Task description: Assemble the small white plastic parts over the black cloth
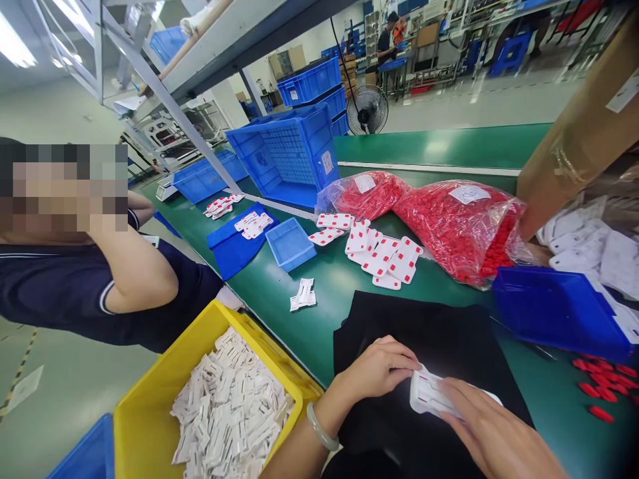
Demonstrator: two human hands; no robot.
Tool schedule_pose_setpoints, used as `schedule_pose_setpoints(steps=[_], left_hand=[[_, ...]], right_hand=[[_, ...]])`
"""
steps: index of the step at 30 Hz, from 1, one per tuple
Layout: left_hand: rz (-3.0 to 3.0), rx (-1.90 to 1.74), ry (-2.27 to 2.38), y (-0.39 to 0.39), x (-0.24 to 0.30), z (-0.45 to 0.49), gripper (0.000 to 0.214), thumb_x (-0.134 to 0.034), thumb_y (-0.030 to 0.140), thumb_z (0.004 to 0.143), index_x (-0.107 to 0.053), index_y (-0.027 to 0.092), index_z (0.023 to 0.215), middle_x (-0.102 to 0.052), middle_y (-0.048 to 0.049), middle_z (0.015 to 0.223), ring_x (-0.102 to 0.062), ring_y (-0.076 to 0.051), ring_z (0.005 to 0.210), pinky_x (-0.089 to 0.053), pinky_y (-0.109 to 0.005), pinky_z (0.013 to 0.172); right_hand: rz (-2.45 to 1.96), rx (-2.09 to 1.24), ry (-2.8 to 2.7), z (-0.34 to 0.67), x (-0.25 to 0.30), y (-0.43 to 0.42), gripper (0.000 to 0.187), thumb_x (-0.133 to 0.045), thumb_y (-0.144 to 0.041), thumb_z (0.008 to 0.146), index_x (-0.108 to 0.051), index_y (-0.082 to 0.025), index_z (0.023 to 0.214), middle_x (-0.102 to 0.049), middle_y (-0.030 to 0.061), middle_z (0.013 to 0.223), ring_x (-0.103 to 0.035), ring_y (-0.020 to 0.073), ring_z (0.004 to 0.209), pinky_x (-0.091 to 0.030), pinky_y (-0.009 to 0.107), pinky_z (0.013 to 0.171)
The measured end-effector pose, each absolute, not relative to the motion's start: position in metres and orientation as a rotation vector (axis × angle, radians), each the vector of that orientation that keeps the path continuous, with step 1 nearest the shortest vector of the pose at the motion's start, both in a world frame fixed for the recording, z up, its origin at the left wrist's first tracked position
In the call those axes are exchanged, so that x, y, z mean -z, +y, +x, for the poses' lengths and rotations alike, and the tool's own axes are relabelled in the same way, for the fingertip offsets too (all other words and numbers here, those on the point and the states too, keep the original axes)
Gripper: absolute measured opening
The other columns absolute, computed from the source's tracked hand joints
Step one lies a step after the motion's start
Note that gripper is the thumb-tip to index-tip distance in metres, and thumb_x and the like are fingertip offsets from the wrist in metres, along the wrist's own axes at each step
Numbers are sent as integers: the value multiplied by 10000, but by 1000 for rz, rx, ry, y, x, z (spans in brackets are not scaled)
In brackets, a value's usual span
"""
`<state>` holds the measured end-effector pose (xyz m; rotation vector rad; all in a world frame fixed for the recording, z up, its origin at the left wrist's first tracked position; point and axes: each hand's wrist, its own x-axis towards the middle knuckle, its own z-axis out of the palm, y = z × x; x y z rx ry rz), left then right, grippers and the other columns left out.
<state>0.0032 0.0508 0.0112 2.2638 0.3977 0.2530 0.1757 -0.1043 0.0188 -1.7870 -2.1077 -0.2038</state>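
Observation:
Over a black cloth (pixel 369 326) on the green bench, a white plastic panel (pixel 424 391) with rounded corners and small slots is between my hands. My left hand (pixel 382 369), with a pale bangle on its wrist, pinches the panel's upper left corner. My right hand (pixel 486 416) is closed around the panel's right part and hides much of it. Beyond the cloth lies a pile of white panels with red squares (pixel 384 256). Small red pieces (pixel 602 382) are scattered at the right, near a dark blue tray (pixel 559 309).
A yellow crate (pixel 124 426) of small white parts stands at lower left. Bags of red pieces (pixel 456 226) lie behind the panels. A small blue tray (pixel 290 243) and a large blue crate (pixel 284 150) are farther back. A co-worker (pixel 124 286) sits at left; a carton (pixel 574 126) rises at right.

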Motion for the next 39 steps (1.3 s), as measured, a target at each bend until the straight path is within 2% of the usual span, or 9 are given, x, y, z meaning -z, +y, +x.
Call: schedule_pose_setpoints(steps=[5,8,13,17,21,28,32,35,39], left_hand=[[2221,-305,379,51,-16,2,295,-499,155,872,-663,201,1113,-667,-40,1104,-582,-162,991,-417,-298,944],[2202,-334,407,48,-17,2,301,-524,154,834,-670,195,1095,-663,-42,1092,-581,-166,979,-413,-301,949],[2173,-362,517,41,-22,3,251,-598,233,807,-684,181,1037,-659,-45,1053,-569,-175,944,-412,-312,947],[2133,-381,668,27,-28,4,268,-609,253,808,-666,183,1060,-648,-47,1060,-546,-191,980,-410,-331,955],[2031,-426,842,5,-28,4,405,-614,227,788,-598,158,1187,-603,-74,1152,-492,-218,1084,-400,-340,994],[1919,-373,909,-6,-25,4,549,-659,254,750,-531,157,1275,-551,-90,1220,-467,-252,1139,-362,-393,1044],[1870,-338,814,1,-21,4,562,-711,279,718,-544,215,1251,-560,-54,1144,-541,-212,1009,-443,-348,932],[1844,-317,767,5,-19,3,490,-744,267,685,-585,230,1147,-558,-21,1058,-562,-159,862,-477,-287,803],[1921,-288,731,12,-30,1,406,-740,225,676,-584,211,1050,-554,-9,1005,-550,-150,846,-465,-265,773]], right_hand=[[-1796,279,-2070,166,-30,-99,317,-286,-268,948,-579,-187,1036,-699,58,903,-684,196,713,-548,288,509],[-1842,188,-2073,165,-24,-99,304,-292,-269,943,-574,-199,1031,-684,51,901,-676,193,722,-548,286,508],[-1999,-131,-2019,173,-10,-96,272,-375,-306,902,-582,-259,1074,-611,64,1121,-649,208,817,-530,271,479],[-1970,-392,-1972,181,-12,-92,241,-493,-299,852,-583,-295,1076,-572,53,1167,-597,237,973,-557,318,663],[-1941,-544,-1863,182,-12,-92,270,-528,-312,850,-562,-289,1117,-593,48,1126,-569,235,1013,-498,393,869],[-1870,-560,-1953,184,-18,-92,288,-557,-368,856,-574,-312,1138,-596,51,1143,-544,253,1060,-460,419,888],[-1819,-515,-2010,184,-23,-98,307,-539,-406,874,-568,-326,1169,-582,55,1164,-529,248,1093,-463,406,891],[-1833,-484,-1912,192,-19,-108,407,-539,-437,871,-510,-327,1262,-548,61,1246,-503,243,1163,-450,402,949],[-1905,-547,-1693,205,-12,-119,429,-513,-455,878,-503,-301,1279,-539,61,1284,-519,238,1173,-462,375,958]])
